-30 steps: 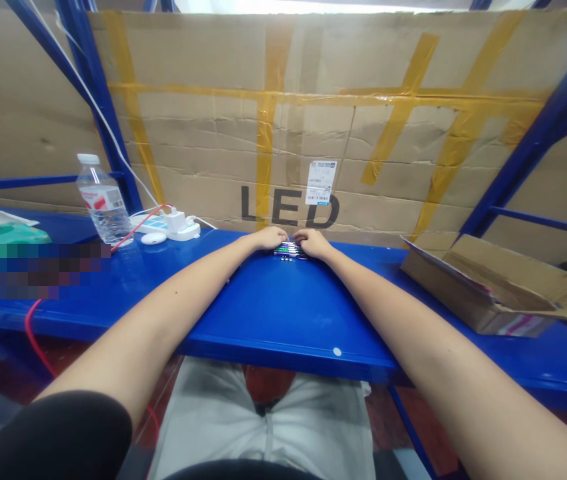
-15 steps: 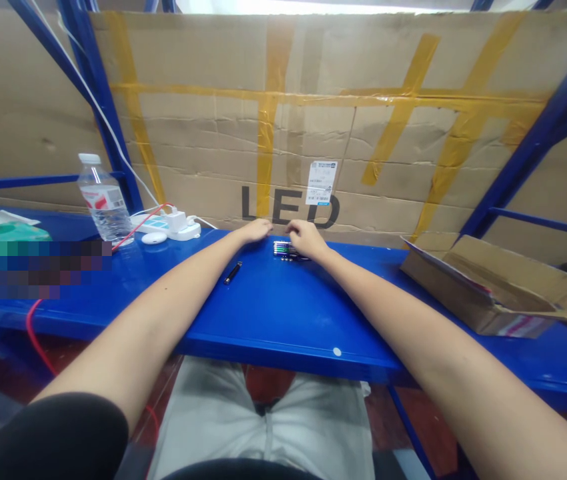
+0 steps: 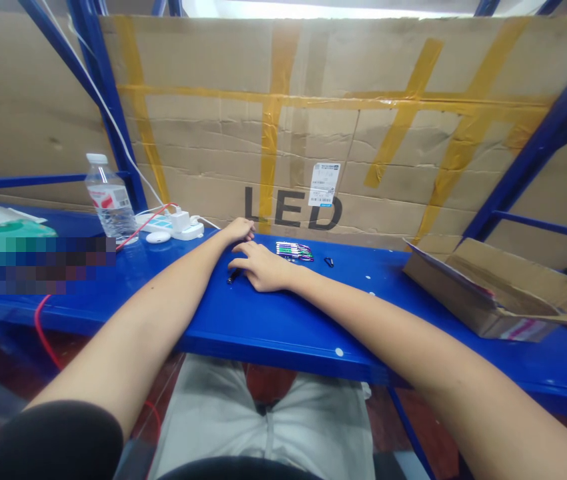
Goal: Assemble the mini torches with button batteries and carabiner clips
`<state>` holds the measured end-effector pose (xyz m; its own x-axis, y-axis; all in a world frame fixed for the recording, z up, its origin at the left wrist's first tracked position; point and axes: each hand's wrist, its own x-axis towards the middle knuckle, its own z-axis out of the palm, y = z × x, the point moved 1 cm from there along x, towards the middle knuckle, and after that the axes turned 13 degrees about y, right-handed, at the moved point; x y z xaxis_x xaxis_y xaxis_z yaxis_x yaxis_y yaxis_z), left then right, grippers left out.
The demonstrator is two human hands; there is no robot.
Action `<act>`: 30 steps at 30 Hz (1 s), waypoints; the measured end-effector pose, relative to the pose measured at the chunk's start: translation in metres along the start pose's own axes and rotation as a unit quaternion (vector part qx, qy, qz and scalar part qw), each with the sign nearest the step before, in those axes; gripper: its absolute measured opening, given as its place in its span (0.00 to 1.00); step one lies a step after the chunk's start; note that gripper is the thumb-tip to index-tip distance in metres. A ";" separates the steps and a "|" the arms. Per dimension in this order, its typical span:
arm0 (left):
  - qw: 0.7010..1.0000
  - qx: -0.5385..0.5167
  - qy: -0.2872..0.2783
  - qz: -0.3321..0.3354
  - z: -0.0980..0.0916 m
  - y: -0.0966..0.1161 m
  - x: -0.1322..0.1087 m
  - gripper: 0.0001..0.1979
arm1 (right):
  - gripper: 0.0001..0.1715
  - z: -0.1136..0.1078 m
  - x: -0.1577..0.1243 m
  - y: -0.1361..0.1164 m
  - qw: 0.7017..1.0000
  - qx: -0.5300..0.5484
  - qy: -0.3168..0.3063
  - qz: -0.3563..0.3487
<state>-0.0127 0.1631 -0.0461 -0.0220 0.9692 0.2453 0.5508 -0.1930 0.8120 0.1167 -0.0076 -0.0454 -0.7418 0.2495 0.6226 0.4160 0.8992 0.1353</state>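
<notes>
My left hand (image 3: pixel 239 230) rests near the back of the blue table, its fingers curled inward; whatever they may hold is hidden. Just in front of it, my right hand (image 3: pixel 263 267) reaches left with thumb and forefinger apart. Under its thumb side lies a small slim black object (image 3: pixel 232 276) with a shiny end, partly covered by the hand. Behind and to the right of that hand, a tight row of shiny slim coloured pieces (image 3: pixel 293 251), green, purple and silver, lies on the table. Beside the row is a small black loop like a carabiner (image 3: pixel 329 262).
An open cardboard box (image 3: pixel 483 300) stands on the table (image 3: pixel 263 327) at the right. At the left are a water bottle (image 3: pixel 108 203), a white power strip (image 3: pixel 186 230) with cables and a green tissue pack (image 3: pixel 8 241). A large taped carton (image 3: pixel 203 147) rises behind the table.
My right hand has moved left and nearer, from the coloured row to the slim black object. The row and the black loop are now uncovered. My left hand has shifted slightly left.
</notes>
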 end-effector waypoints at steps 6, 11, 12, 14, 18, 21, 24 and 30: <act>0.999 0.017 -0.008 0.026 0.001 -0.001 -0.001 0.18 | 0.17 0.001 -0.004 0.011 0.994 0.087 -0.068 0.018; 0.997 0.038 -0.019 0.065 0.002 0.002 -0.004 0.18 | 0.16 -0.029 -0.036 0.011 0.994 0.091 -0.059 0.034; 0.996 0.043 -0.022 0.074 0.002 0.002 -0.006 0.17 | 0.17 -0.037 -0.045 0.012 0.993 0.092 -0.063 0.042; 0.994 0.053 -0.025 0.090 0.001 0.004 -0.009 0.16 | 0.18 -0.051 -0.059 0.015 0.990 0.097 -0.078 0.068; 0.981 0.101 -0.007 0.167 -0.003 0.021 -0.019 0.13 | 0.18 -0.073 -0.070 0.022 0.980 0.093 -0.121 0.130; 0.955 0.141 -0.001 0.261 -0.005 0.048 -0.032 0.13 | 0.17 -0.085 -0.070 0.026 0.963 0.072 -0.181 0.187; 0.925 0.178 -0.085 0.325 0.000 0.076 -0.054 0.07 | 0.14 -0.092 -0.074 0.031 0.947 0.049 -0.206 0.243; 0.857 0.229 -0.184 0.424 0.019 0.093 -0.093 0.09 | 0.11 -0.095 -0.083 0.037 0.941 0.054 -0.199 0.268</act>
<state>0.0564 0.0575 -0.0035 0.7654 0.5100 0.3925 0.5110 -0.8524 0.1110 0.2437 -0.0292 -0.0191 -0.5872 0.7738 0.2373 0.7471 0.6310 -0.2088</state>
